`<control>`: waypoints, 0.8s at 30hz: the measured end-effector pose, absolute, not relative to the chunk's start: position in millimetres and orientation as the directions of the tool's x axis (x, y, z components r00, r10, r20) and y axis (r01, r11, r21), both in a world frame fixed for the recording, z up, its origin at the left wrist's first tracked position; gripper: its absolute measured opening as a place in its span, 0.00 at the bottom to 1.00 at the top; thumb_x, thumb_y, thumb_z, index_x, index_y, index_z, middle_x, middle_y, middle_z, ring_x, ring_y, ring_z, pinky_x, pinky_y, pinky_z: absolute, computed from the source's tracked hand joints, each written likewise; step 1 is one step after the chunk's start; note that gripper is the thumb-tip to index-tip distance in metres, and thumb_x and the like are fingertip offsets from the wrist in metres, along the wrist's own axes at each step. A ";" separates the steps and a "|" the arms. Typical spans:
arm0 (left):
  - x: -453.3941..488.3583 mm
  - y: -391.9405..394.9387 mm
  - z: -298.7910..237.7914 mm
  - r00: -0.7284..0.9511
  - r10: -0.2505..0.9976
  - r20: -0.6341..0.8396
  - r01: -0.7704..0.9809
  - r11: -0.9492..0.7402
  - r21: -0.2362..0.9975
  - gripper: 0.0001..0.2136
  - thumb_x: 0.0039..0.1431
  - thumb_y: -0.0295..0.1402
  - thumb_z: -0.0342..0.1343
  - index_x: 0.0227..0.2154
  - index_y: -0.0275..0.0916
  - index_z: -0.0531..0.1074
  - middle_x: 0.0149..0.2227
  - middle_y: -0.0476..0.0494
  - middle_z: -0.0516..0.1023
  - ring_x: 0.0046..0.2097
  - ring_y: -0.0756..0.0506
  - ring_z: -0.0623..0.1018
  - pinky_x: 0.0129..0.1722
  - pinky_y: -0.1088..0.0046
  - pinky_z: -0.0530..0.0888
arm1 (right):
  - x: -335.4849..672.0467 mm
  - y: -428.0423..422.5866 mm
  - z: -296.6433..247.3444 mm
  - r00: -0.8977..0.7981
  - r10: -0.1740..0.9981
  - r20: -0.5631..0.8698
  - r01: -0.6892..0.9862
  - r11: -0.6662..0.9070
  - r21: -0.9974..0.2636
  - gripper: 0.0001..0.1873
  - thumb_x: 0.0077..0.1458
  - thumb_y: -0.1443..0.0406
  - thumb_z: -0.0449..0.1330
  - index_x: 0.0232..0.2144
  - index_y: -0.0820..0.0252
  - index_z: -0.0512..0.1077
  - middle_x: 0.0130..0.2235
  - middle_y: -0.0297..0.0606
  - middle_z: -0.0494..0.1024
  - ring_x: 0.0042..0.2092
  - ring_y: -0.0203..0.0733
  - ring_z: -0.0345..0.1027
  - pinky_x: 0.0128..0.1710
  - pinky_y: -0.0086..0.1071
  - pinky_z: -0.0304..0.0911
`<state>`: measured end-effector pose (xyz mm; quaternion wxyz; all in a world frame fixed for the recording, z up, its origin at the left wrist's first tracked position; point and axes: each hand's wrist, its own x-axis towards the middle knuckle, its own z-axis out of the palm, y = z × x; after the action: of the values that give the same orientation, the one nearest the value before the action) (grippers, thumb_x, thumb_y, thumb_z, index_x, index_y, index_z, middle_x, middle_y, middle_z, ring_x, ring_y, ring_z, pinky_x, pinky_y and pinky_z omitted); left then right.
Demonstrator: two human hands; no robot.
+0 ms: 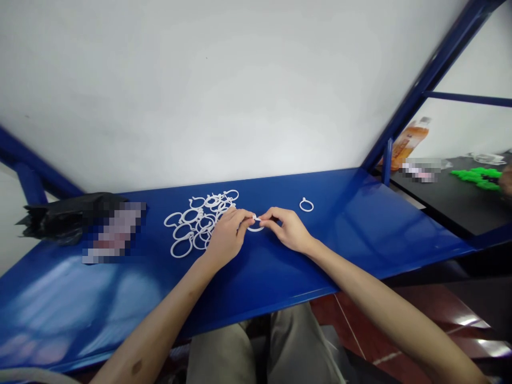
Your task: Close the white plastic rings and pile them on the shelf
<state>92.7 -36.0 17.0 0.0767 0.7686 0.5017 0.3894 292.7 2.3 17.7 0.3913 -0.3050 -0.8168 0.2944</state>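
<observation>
Both hands are closed on one white plastic ring (256, 229), which looks like a curtain ring, low over the blue table. Thumb and fingertips of my left hand (230, 229) pinch one side of its top, where the ends of the ring meet. From the other side my right hand (290, 229) pinches the same joint. Whether the joint is fastened is too small to tell. A pile of several similar rings (183, 247) lies just left of my left hand, partly hidden by it. One separate ring (306, 206) rests beyond my right hand.
On the left of the blue table (160, 309) lie a black plastic bag (72, 213) and a blurred packet (116, 232). Blue frame bars (420, 90) rise at both sides. At right, a black table (444, 197) holds an orange bottle (412, 141) and green pieces (478, 177) near another person's hand (506, 181).
</observation>
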 end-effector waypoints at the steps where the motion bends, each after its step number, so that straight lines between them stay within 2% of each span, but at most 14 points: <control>1: 92.7 -36.6 16.0 0.203 0.827 0.524 0.715 -0.491 0.498 0.10 0.68 0.35 0.47 0.35 0.43 0.72 0.36 0.46 0.78 0.41 0.44 0.74 0.44 0.64 0.72 | 293.1 1.3 17.4 -0.519 0.711 0.475 0.284 0.667 -0.689 0.08 0.65 0.61 0.57 0.35 0.57 0.74 0.37 0.38 0.80 0.39 0.41 0.72 0.42 0.34 0.66; 7: 95.7 -39.0 11.5 0.302 0.779 0.549 0.731 -0.559 0.391 0.11 0.68 0.30 0.45 0.31 0.42 0.69 0.32 0.45 0.75 0.38 0.44 0.72 0.42 0.64 0.71 | 293.5 -3.4 11.9 -0.626 0.578 0.523 0.336 0.805 -0.488 0.11 0.68 0.63 0.51 0.38 0.57 0.72 0.37 0.40 0.78 0.39 0.43 0.69 0.42 0.35 0.66; 10: 95.8 -34.6 10.9 0.328 0.787 0.522 0.745 -0.556 0.369 0.11 0.69 0.31 0.44 0.34 0.41 0.70 0.35 0.44 0.76 0.40 0.43 0.73 0.44 0.64 0.71 | 292.0 1.4 8.8 -0.637 0.560 0.530 0.382 0.826 -0.414 0.12 0.69 0.63 0.50 0.41 0.57 0.74 0.38 0.42 0.78 0.40 0.44 0.68 0.42 0.36 0.67; 12: 92.4 -30.3 11.8 0.335 0.799 0.499 0.773 -0.536 0.339 0.10 0.69 0.34 0.45 0.39 0.41 0.72 0.39 0.43 0.78 0.43 0.42 0.73 0.47 0.61 0.71 | 294.4 9.2 9.1 -0.608 0.594 0.526 0.464 0.804 -0.371 0.13 0.69 0.63 0.50 0.43 0.58 0.75 0.39 0.43 0.79 0.41 0.45 0.68 0.44 0.38 0.67; 15: 81.8 -25.9 14.2 0.305 0.809 0.502 0.848 -0.471 0.244 0.13 0.69 0.38 0.47 0.46 0.41 0.74 0.44 0.40 0.78 0.48 0.39 0.72 0.52 0.57 0.68 | 310.6 26.6 12.6 -0.440 0.720 0.536 0.678 0.658 -0.328 0.14 0.68 0.64 0.50 0.44 0.59 0.76 0.40 0.44 0.79 0.43 0.48 0.69 0.46 0.40 0.66; 19: 66.5 -25.3 16.3 0.239 0.814 0.530 0.915 -0.371 0.159 0.14 0.67 0.34 0.47 0.49 0.40 0.75 0.48 0.38 0.77 0.51 0.36 0.71 0.53 0.55 0.67 | 348.8 50.3 15.2 -0.114 0.825 0.554 0.871 0.351 -0.344 0.15 0.66 0.66 0.51 0.44 0.63 0.77 0.41 0.47 0.78 0.41 0.48 0.70 0.45 0.39 0.65; 21: 60.7 -24.8 15.6 0.212 0.819 0.534 0.935 -0.328 0.132 0.16 0.65 0.32 0.47 0.51 0.39 0.74 0.50 0.37 0.76 0.52 0.35 0.70 0.52 0.55 0.67 | 364.3 57.4 13.8 -0.014 0.868 0.496 0.917 0.209 -0.339 0.15 0.64 0.66 0.52 0.43 0.62 0.78 0.42 0.48 0.77 0.41 0.48 0.70 0.43 0.38 0.65; 24: 53.8 -22.6 12.5 0.182 0.860 0.476 0.961 -0.258 0.098 0.18 0.62 0.30 0.47 0.53 0.39 0.73 0.51 0.36 0.76 0.53 0.34 0.71 0.51 0.53 0.67 | 374.7 60.6 10.5 0.032 0.927 0.373 0.956 0.080 -0.282 0.15 0.64 0.64 0.53 0.43 0.61 0.79 0.41 0.49 0.78 0.42 0.50 0.70 0.40 0.38 0.64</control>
<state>53.8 -22.6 12.5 -0.1122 0.7606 0.5988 0.2244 374.7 60.6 10.5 0.2392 -0.6775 -0.6949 -0.0301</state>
